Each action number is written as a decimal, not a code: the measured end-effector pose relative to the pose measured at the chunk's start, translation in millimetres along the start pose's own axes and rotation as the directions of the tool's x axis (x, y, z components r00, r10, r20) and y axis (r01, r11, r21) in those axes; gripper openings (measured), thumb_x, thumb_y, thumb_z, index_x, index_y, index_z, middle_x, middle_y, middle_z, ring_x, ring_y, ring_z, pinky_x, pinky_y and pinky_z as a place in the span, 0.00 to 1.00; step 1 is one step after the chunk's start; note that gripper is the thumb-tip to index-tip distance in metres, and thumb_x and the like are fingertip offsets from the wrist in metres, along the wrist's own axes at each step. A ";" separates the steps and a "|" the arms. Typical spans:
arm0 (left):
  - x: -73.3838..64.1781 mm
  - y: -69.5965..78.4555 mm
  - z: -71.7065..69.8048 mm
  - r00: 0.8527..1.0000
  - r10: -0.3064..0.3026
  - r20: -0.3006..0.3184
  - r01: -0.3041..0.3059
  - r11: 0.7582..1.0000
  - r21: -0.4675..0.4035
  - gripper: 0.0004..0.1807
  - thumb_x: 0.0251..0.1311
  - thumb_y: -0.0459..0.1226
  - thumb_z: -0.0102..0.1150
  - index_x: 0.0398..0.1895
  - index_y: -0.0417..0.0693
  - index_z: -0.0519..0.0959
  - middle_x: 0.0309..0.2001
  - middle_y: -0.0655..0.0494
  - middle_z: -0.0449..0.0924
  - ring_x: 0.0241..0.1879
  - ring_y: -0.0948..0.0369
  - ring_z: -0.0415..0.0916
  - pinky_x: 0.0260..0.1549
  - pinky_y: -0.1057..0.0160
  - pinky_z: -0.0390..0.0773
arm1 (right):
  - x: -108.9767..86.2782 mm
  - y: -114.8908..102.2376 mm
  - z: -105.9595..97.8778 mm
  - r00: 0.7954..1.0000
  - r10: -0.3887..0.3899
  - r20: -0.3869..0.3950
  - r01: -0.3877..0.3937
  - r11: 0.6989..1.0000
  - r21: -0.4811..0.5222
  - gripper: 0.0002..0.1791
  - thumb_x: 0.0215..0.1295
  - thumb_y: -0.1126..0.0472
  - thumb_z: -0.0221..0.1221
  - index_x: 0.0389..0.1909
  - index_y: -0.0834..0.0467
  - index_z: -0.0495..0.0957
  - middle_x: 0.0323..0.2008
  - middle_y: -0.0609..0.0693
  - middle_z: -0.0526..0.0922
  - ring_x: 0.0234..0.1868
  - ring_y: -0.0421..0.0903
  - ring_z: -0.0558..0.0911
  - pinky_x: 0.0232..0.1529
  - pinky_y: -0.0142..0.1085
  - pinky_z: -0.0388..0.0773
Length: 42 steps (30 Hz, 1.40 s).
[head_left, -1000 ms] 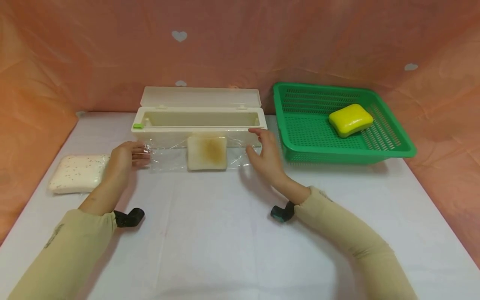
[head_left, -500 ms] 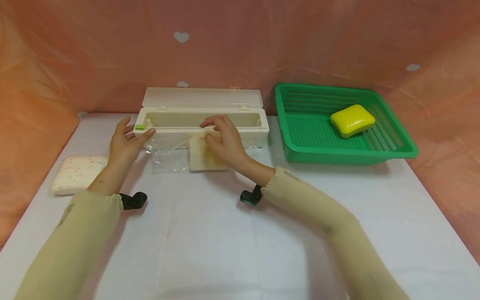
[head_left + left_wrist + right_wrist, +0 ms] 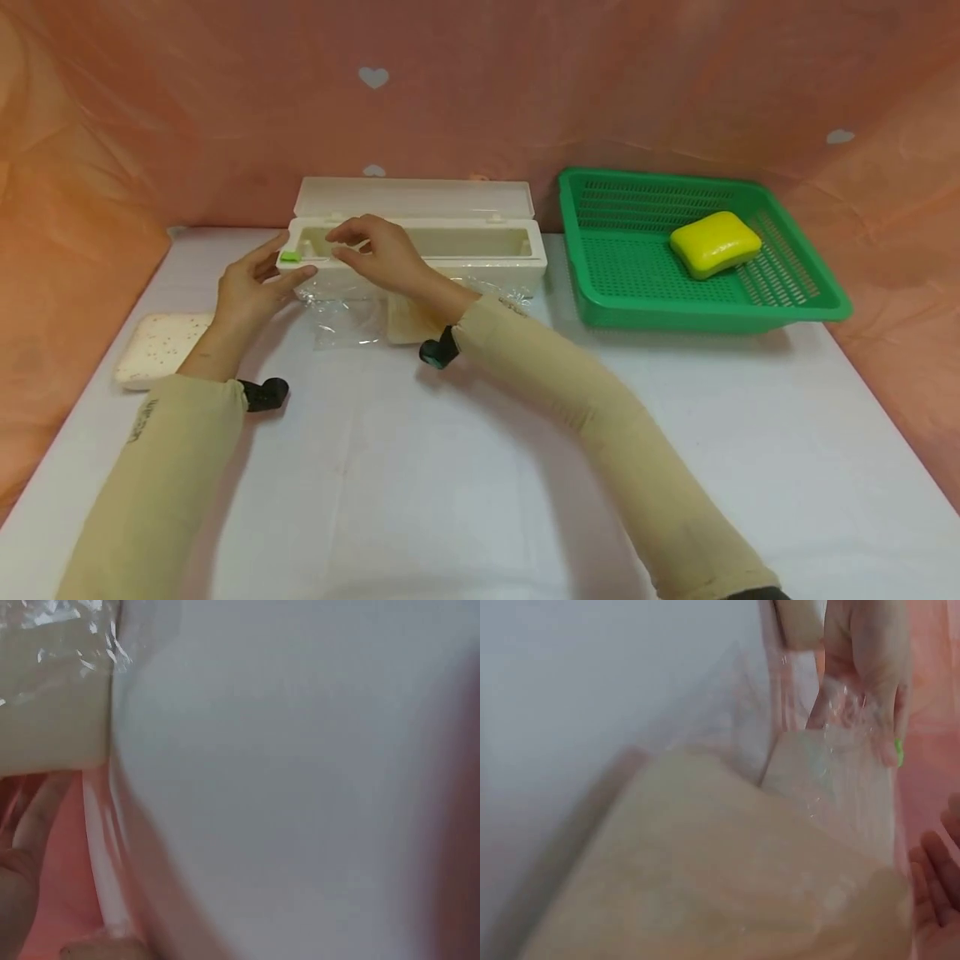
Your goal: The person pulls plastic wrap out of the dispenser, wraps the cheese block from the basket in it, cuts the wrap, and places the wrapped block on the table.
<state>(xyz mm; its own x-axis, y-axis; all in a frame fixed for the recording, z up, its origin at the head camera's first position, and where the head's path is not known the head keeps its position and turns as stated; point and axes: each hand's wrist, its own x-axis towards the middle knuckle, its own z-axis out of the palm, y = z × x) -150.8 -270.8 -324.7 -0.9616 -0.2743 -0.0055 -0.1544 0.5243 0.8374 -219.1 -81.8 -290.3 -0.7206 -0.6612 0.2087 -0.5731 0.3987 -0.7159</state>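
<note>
A long white cling film dispenser [image 3: 480, 271] stands at the back with its lid raised. My left hand [image 3: 247, 292] grips its left end, thumb on the front edge and fingers at the side, beside a small green slider [image 3: 290, 257]. Clear plastic film [image 3: 348, 325] hangs from the dispenser's front over a toasted bread slice [image 3: 405, 327], which my right forearm partly covers. Above the dispenser's left part hovers my right hand [image 3: 386, 254], fingers loosely bent with nothing in them. The right wrist view shows the bread slice [image 3: 667, 847] large and blurred in the foreground.
A cream speckled block [image 3: 161, 350] lies on the white table to the left, partly behind my left wrist. On the right stands a green basket [image 3: 712, 317] with a yellow block [image 3: 715, 244] in it. An orange cloth [image 3: 465, 92] forms the backdrop.
My right hand has left the film's right side and crossed leftward over the bread slice and dispenser. My left hand has moved up from the film's left side to the dispenser's left end.
</note>
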 end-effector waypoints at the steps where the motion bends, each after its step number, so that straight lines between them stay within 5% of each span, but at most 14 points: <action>1: 0.1 -0.5 -0.1 1.000 0.003 -0.008 -0.003 1.000 0.006 0.41 0.51 0.53 0.63 0.69 0.60 0.58 0.65 0.45 0.64 0.58 0.55 0.68 0.40 0.84 0.69 | 5.6 0.1 2.5 1.000 0.003 0.016 -0.003 1.000 -0.007 0.15 0.64 0.59 0.56 0.50 0.59 0.78 0.49 0.51 0.80 0.50 0.42 0.78 0.47 0.21 0.73; 6: -0.1 -2.4 -1.1 1.000 -0.001 -0.025 0.001 1.000 0.014 0.41 0.49 0.53 0.64 0.67 0.61 0.60 0.63 0.45 0.67 0.48 0.70 0.70 0.31 0.87 0.68 | 26.4 -0.5 14.0 0.996 0.021 0.084 -0.020 1.000 -0.019 0.15 0.63 0.57 0.57 0.48 0.57 0.80 0.47 0.49 0.82 0.45 0.40 0.79 0.42 0.18 0.71; 16: -1.7 -3.9 -3.8 1.000 0.000 -0.025 -0.001 0.998 -0.064 0.40 0.48 0.49 0.66 0.67 0.61 0.62 0.63 0.43 0.64 0.38 0.81 0.69 0.29 0.83 0.74 | 42.3 -9.2 27.7 0.991 0.018 0.130 -0.021 1.000 0.019 0.13 0.61 0.57 0.59 0.44 0.58 0.82 0.42 0.49 0.85 0.39 0.36 0.80 0.36 0.18 0.71; 27: -0.6 -5.3 -2.5 1.000 -0.006 -0.026 0.003 0.994 -0.106 0.40 0.48 0.48 0.67 0.66 0.61 0.63 0.61 0.44 0.67 0.35 0.85 0.70 0.29 0.81 0.75 | 44.3 -7.3 29.4 0.989 -0.002 0.147 0.005 1.000 -0.022 0.11 0.63 0.57 0.58 0.40 0.58 0.83 0.38 0.49 0.86 0.33 0.34 0.77 0.33 0.19 0.69; 30: -0.9 -4.9 -3.4 1.000 -0.015 -0.024 0.013 0.996 -0.092 0.40 0.48 0.49 0.67 0.66 0.63 0.62 0.63 0.42 0.65 0.40 0.80 0.71 0.30 0.82 0.75 | 43.1 -5.7 28.0 0.987 -0.019 0.159 0.023 0.999 -0.028 0.10 0.63 0.58 0.57 0.39 0.58 0.83 0.37 0.49 0.86 0.32 0.33 0.76 0.33 0.19 0.69; 37: -0.4 -5.1 -3.8 1.000 -0.024 -0.004 0.024 0.999 -0.044 0.41 0.49 0.52 0.65 0.67 0.63 0.60 0.66 0.40 0.61 0.59 0.51 0.67 0.31 0.87 0.69 | 41.7 -1.4 25.5 0.985 -0.062 0.162 0.077 0.993 -0.089 0.10 0.63 0.59 0.57 0.38 0.58 0.83 0.36 0.48 0.86 0.32 0.33 0.76 0.36 0.18 0.69; 42: 0.0 -4.7 -3.0 1.000 -0.021 0.003 0.021 0.998 -0.065 0.41 0.49 0.51 0.65 0.68 0.62 0.59 0.67 0.40 0.59 0.60 0.48 0.65 0.31 0.87 0.70 | 40.7 -1.8 21.5 0.980 -0.080 0.180 0.114 0.976 -0.187 0.11 0.64 0.58 0.56 0.40 0.58 0.83 0.36 0.48 0.86 0.34 0.35 0.76 0.37 0.19 0.68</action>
<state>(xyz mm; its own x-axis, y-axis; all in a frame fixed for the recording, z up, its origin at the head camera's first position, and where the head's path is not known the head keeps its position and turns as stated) -149.4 -275.7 -327.0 -0.9589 -0.2827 -0.0243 -0.1592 0.4653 0.8707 -239.0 -123.2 -294.9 -0.5904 -0.7945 0.1422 -0.7143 0.4324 -0.5502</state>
